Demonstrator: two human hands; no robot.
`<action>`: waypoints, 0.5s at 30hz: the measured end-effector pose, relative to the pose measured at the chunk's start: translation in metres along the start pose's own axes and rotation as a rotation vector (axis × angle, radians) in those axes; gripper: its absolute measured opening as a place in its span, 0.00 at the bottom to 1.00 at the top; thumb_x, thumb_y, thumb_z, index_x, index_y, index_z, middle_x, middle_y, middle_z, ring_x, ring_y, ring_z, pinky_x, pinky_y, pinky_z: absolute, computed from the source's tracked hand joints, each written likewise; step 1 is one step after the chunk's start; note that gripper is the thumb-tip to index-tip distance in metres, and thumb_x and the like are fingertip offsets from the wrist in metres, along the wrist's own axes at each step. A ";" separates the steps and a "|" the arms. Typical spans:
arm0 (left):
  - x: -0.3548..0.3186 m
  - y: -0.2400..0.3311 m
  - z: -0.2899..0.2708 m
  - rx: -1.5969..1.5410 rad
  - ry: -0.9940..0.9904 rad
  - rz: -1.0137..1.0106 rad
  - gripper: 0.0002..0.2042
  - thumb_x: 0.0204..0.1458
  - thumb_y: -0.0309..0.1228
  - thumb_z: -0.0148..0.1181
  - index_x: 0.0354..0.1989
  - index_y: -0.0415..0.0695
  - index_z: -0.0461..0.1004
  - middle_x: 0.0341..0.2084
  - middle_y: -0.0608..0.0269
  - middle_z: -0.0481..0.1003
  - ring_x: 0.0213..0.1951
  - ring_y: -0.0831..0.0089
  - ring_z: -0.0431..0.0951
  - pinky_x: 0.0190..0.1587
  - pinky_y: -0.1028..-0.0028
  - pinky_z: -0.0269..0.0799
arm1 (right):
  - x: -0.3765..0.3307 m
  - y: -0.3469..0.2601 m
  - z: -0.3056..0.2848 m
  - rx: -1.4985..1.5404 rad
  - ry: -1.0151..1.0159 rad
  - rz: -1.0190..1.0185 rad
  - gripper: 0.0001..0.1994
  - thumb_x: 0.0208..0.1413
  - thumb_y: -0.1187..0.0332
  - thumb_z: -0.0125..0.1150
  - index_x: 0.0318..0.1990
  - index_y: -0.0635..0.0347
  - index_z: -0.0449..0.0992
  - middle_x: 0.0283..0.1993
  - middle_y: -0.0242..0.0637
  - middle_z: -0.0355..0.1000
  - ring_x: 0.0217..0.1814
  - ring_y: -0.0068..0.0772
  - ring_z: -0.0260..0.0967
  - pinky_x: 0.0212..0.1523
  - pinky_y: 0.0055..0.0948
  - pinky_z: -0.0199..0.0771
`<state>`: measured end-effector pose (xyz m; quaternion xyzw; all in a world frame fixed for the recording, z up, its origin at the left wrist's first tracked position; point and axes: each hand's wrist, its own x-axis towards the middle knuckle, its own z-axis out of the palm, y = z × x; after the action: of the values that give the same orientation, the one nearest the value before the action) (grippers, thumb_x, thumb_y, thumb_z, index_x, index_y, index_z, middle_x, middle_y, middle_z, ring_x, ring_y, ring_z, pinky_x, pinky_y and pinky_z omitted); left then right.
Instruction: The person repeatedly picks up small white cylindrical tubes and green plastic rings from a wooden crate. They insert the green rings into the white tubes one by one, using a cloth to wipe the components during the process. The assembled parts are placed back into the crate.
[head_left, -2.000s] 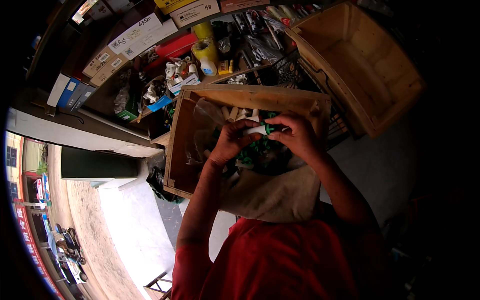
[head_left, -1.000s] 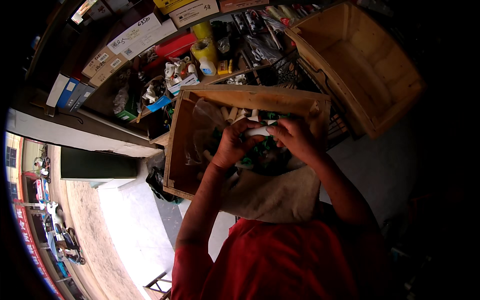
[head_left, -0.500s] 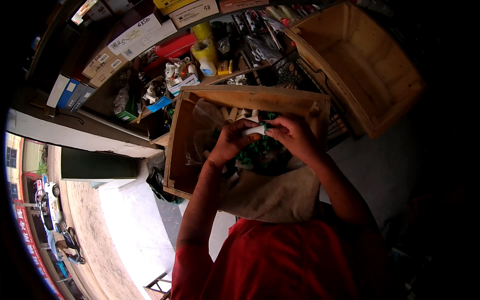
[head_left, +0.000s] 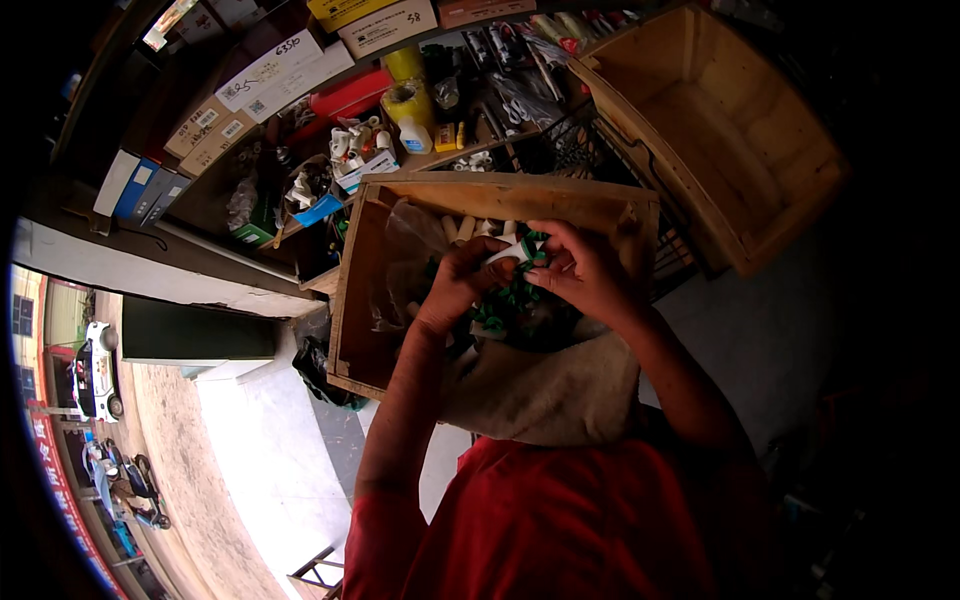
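A short white plastic tube (head_left: 508, 252) with a green end piece (head_left: 530, 250) is held by my left hand (head_left: 465, 280), its fingers and thumb closed round the tube. My right hand (head_left: 580, 268) is just beside the green end, with index finger and thumb spread apart around it; whether they touch it is hard to tell. Both hands are over a wooden crate (head_left: 345, 330) holding loose green plastic pieces (head_left: 515, 300), white tubes (head_left: 467, 228) and a clear plastic bag (head_left: 415, 225). A beige cloth (head_left: 540, 390) is draped over the crate's near side.
A second wooden crate (head_left: 740, 130) stands at the far right. Behind the near crate, a shelf carries white pipe fittings (head_left: 350, 140), a white bottle (head_left: 414, 135), yellow tape rolls (head_left: 408, 100) and cardboard boxes (head_left: 280, 70). A dark plastic bag (head_left: 318, 370) is at the left.
My right hand's fingers have spread from their pinch at the green end. The tube has tilted, its green end now higher. Outside at the left, a white car has moved.
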<state>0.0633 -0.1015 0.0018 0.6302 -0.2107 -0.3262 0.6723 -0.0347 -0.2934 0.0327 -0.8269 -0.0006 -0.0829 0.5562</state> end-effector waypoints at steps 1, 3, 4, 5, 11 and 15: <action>0.000 0.001 -0.002 -0.014 -0.016 -0.001 0.12 0.55 0.32 0.63 0.43 0.40 0.73 0.28 0.68 0.76 0.31 0.81 0.74 0.37 0.79 0.68 | -0.001 -0.004 -0.001 -0.003 -0.013 -0.036 0.23 0.53 0.67 0.67 0.56 0.57 0.67 0.33 0.38 0.74 0.33 0.24 0.72 0.34 0.24 0.73; -0.001 0.003 -0.004 -0.043 -0.048 -0.002 0.13 0.55 0.35 0.63 0.43 0.39 0.73 0.26 0.68 0.76 0.31 0.81 0.74 0.37 0.79 0.68 | 0.001 0.002 0.002 0.034 0.005 -0.025 0.21 0.52 0.71 0.67 0.53 0.57 0.69 0.33 0.38 0.74 0.33 0.24 0.72 0.35 0.25 0.73; -0.001 0.001 -0.003 -0.054 -0.069 0.031 0.14 0.54 0.36 0.64 0.42 0.39 0.73 0.25 0.68 0.76 0.30 0.81 0.74 0.37 0.80 0.68 | 0.002 0.006 0.003 0.055 0.010 -0.018 0.20 0.52 0.71 0.66 0.53 0.57 0.70 0.33 0.37 0.74 0.33 0.24 0.72 0.35 0.25 0.73; -0.001 0.001 -0.002 -0.057 -0.074 0.029 0.14 0.54 0.36 0.64 0.42 0.39 0.73 0.25 0.68 0.76 0.30 0.81 0.74 0.37 0.80 0.68 | 0.003 0.008 0.002 0.076 0.017 -0.011 0.19 0.53 0.71 0.66 0.52 0.58 0.70 0.32 0.37 0.74 0.33 0.24 0.72 0.35 0.24 0.73; -0.001 -0.001 0.000 -0.056 -0.080 0.084 0.11 0.51 0.26 0.65 0.42 0.41 0.74 0.33 0.69 0.76 0.35 0.82 0.73 0.40 0.79 0.68 | 0.003 0.002 0.000 0.133 -0.036 0.112 0.11 0.57 0.74 0.61 0.46 0.65 0.72 0.29 0.32 0.73 0.28 0.18 0.69 0.29 0.21 0.69; 0.002 -0.008 0.004 0.069 -0.048 0.211 0.13 0.49 0.20 0.65 0.43 0.41 0.74 0.39 0.67 0.75 0.42 0.80 0.73 0.47 0.77 0.69 | 0.002 -0.001 -0.003 0.056 -0.047 0.206 0.13 0.59 0.62 0.59 0.34 0.65 0.72 0.22 0.33 0.72 0.23 0.21 0.69 0.25 0.26 0.68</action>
<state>0.0604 -0.1054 -0.0061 0.6192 -0.3033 -0.2612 0.6755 -0.0327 -0.2957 0.0351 -0.8084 0.0691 -0.0059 0.5845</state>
